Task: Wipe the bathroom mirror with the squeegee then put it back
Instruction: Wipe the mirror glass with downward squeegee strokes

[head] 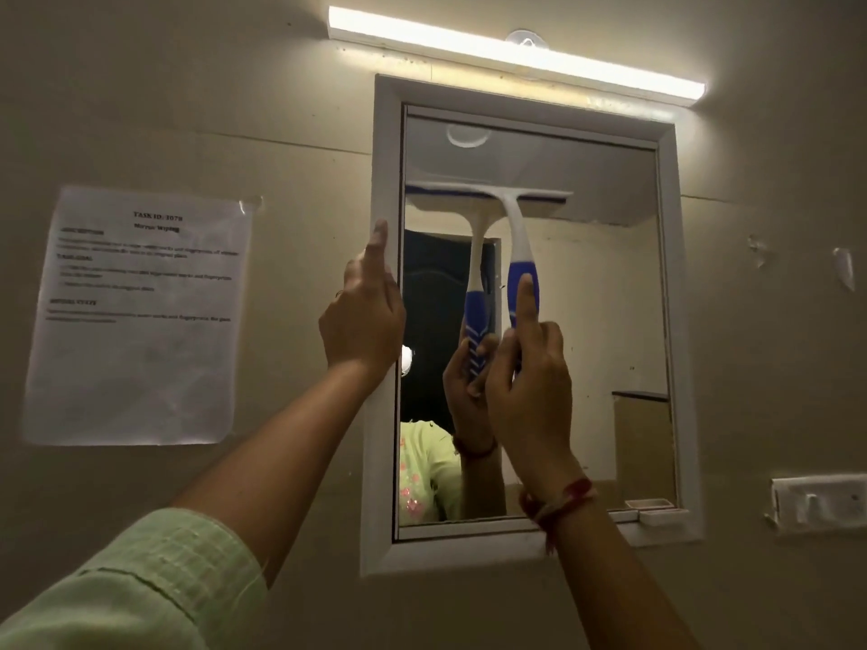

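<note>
The right hand (530,368) grips the squeegee (509,213), blade across the mirror's (586,321) upper left with glass free below, while the left hand (363,321) braces the frame (382,157), fingers loosely curled.

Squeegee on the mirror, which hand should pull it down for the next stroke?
Right. The right hand already grips the squeegee handle, blade flat against the upper mirror glass. The left hand rests on the mirror's white frame, steadying it, and holds nothing.
</note>
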### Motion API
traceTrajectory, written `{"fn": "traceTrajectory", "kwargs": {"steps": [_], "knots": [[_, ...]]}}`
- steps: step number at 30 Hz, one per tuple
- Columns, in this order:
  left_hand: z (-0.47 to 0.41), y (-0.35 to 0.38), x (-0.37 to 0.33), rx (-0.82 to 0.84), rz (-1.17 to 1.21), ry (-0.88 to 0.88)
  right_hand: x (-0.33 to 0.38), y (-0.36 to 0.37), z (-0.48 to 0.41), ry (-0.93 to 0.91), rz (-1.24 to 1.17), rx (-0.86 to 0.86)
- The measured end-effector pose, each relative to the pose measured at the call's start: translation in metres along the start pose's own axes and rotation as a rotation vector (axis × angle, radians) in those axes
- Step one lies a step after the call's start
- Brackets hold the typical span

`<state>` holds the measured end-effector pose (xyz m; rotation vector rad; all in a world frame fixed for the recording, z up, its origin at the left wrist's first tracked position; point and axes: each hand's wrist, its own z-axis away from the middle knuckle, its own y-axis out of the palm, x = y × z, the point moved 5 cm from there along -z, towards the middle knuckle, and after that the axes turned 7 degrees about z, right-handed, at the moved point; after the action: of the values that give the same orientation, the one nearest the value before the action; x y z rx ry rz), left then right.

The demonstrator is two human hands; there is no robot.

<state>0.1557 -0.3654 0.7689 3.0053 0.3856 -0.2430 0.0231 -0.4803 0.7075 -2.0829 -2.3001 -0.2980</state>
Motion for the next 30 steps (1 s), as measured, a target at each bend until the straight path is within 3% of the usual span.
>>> {"fn": "traceTrajectory", "kwargs": {"steps": [10, 19, 30], "knots": [[0.000, 0.001, -0.002, -0.028, -0.014, 0.000, -0.007, 0.005, 0.055, 0.049, -0.023, 0.054], [0.000, 0.001, 0.000, -0.051, -0.030, -0.001, 0.002, 0.008, 0.013, 0.039, -0.016, -0.001], [0.002, 0.003, -0.002, -0.060, -0.046, 0.003, -0.005, 0.001, 0.075, 0.083, -0.063, 0.045]]}}
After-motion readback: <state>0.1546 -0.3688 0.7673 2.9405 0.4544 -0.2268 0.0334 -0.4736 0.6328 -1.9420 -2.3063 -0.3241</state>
